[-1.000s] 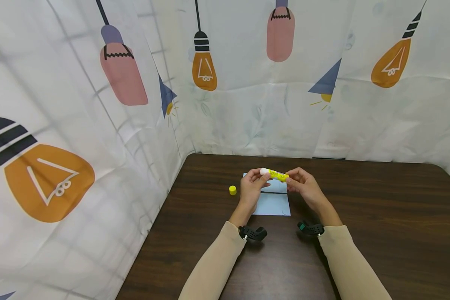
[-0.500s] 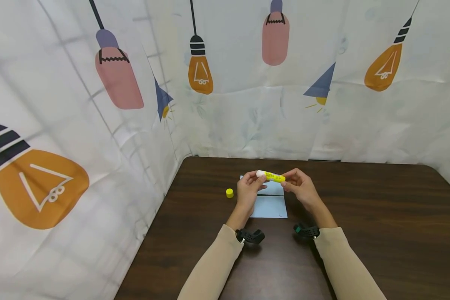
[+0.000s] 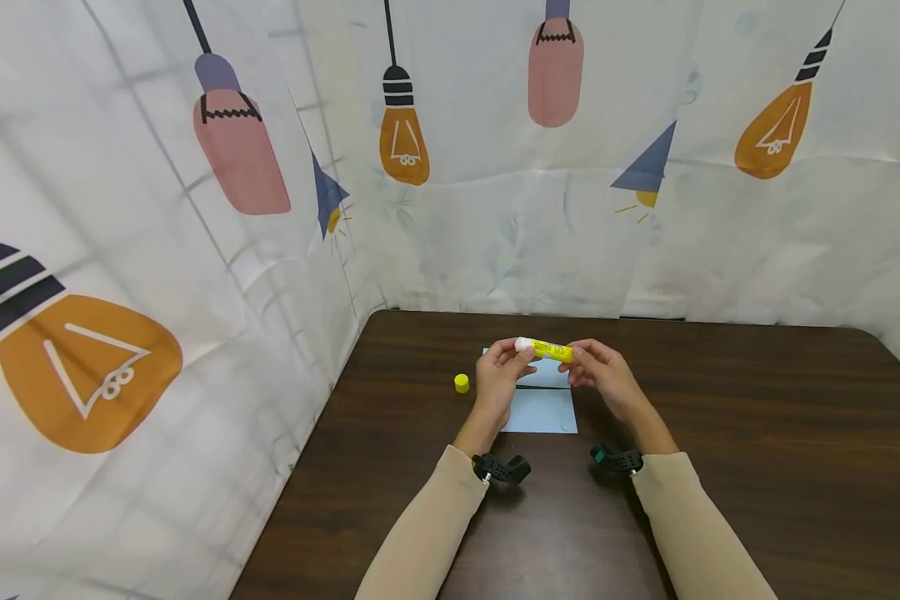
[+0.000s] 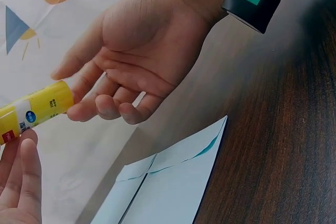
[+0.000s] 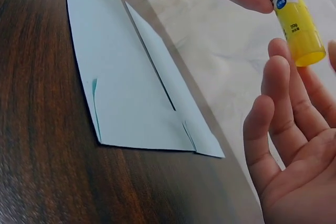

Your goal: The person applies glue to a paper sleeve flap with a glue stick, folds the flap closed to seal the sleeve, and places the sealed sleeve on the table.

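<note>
An uncapped glue stick, yellow with a white end, is held up sideways above light blue paper. My left hand pinches it near the white end. At the yellow base, my right hand has its thumb and fingertips around the stick, its other fingers loosely spread in the right wrist view. Two pieces or panels of the paper lie on the table, split by a dark line; thin green marks show near an edge of the paper in the left wrist view.
A yellow cap stands on the dark wooden table, left of the paper. Behind and to the left hangs a white curtain printed with lamps and bulbs. Both wrists wear black bands.
The right hand's fingers have shifted and spread a little at the glue stick's base. The left hand keeps its grip. The head view has tilted slightly.
</note>
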`<state>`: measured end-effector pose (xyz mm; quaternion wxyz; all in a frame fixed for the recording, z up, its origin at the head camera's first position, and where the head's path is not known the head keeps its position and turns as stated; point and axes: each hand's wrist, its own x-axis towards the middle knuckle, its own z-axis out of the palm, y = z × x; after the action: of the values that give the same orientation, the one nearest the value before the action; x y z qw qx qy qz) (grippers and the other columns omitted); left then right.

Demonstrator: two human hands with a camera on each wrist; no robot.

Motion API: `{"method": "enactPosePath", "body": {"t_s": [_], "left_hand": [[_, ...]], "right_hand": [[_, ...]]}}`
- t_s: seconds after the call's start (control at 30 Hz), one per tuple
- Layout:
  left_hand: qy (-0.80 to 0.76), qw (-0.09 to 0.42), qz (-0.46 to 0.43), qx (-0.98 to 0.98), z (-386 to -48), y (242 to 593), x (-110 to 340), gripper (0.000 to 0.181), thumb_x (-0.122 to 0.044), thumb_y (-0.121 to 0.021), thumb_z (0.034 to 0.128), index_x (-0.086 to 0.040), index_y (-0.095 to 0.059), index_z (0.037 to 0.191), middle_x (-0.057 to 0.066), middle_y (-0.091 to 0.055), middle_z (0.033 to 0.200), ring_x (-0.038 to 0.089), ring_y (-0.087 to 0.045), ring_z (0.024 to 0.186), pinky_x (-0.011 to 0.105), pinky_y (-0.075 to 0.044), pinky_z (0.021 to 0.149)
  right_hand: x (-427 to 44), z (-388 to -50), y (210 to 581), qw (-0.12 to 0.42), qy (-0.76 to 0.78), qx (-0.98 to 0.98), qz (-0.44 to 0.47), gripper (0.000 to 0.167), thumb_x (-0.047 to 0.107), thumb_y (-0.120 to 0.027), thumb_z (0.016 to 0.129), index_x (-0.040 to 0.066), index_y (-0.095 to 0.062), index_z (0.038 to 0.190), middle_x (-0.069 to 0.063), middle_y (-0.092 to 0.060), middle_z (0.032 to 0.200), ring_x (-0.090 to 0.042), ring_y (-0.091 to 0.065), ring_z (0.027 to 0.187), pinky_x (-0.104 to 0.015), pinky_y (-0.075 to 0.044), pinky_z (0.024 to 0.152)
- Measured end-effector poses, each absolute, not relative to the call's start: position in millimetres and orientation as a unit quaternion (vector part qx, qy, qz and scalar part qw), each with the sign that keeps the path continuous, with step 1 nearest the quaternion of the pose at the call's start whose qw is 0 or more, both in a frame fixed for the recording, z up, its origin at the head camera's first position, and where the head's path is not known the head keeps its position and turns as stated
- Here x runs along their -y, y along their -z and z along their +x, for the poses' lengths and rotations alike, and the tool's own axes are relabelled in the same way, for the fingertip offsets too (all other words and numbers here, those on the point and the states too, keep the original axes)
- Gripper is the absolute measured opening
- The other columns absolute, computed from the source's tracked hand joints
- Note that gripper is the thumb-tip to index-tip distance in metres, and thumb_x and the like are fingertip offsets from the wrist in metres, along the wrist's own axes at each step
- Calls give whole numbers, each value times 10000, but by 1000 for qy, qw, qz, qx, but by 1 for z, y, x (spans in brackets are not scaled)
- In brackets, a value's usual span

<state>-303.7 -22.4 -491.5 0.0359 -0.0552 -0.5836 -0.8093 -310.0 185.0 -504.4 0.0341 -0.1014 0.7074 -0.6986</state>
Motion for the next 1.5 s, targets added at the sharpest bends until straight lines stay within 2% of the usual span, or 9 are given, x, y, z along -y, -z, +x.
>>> {"method": "enactPosePath", "body": {"t_s": [0.2,0.5,0.87,1.03,1.17,1.23,1.37,1.5], "left_hand": [[812,32,-58,580,-303,491,22,280,-130,-750,938,-3,-665,1173,128,-732,1099,151,-743,894,276,-613,772],[810,34,-52,583,-304,493,20,277,-136,-755,934,-22,-672,1173,128,-730,1106,155,-744,900,272,-613,776],[812,40,-49,581,-303,492,21,292,-138,-765,926,-10,-673,1171,121,-735,1084,149,-749,888,269,-612,765],[810,44,-51,583,-303,492,22,302,-159,-765,928,-8,-674,1173,126,-737,1088,246,-759,946,279,-615,773],[810,45,-51,583,-304,493,22,301,-168,-766,928,-16,-675,1171,122,-739,1083,391,-733,1036,277,-615,775],[810,45,-51,583,-304,493,23,298,-168,-767,927,-17,-675,1167,120,-741,1077,412,-726,1048,278,-615,775],[811,40,-51,581,-305,493,22,293,-162,-767,927,-17,-675,1164,115,-742,1069,296,-756,967,281,-615,778],[814,30,-49,577,-304,493,21,287,-149,-762,930,-17,-674,1169,113,-742,1078,164,-750,893,277,-614,781]], "right_hand": [[-186,-309,505,41,706,-699,-104,194,292,-579,1054,120,-625,1131,41,-757,880,-137,-667,721,-228,-585,717],[-187,-307,501,33,715,-690,-106,156,227,-617,1038,120,-625,1150,44,-765,929,-129,-641,752,-200,-569,726],[-186,-308,502,9,698,-708,-109,214,134,-676,994,76,-604,1187,58,-693,991,-114,-641,804,-207,-571,769],[-184,-308,503,-10,691,-713,-118,268,99,-684,982,4,-575,1208,103,-698,1021,-102,-641,808,-208,-572,766],[-183,-309,502,-17,693,-710,-125,276,82,-697,971,-9,-568,1197,98,-696,1017,-100,-630,797,-211,-566,749],[-182,-309,502,-14,698,-704,-128,261,65,-695,968,0,-570,1187,82,-687,1014,-103,-627,796,-214,-568,746],[-183,-309,501,8,713,-691,-123,200,59,-654,993,48,-570,1174,54,-668,994,-113,-626,786,-218,-576,744],[-183,-308,501,34,720,-685,-106,132,160,-609,1037,101,-589,1154,42,-707,934,-128,-632,751,-221,-580,743]]}}
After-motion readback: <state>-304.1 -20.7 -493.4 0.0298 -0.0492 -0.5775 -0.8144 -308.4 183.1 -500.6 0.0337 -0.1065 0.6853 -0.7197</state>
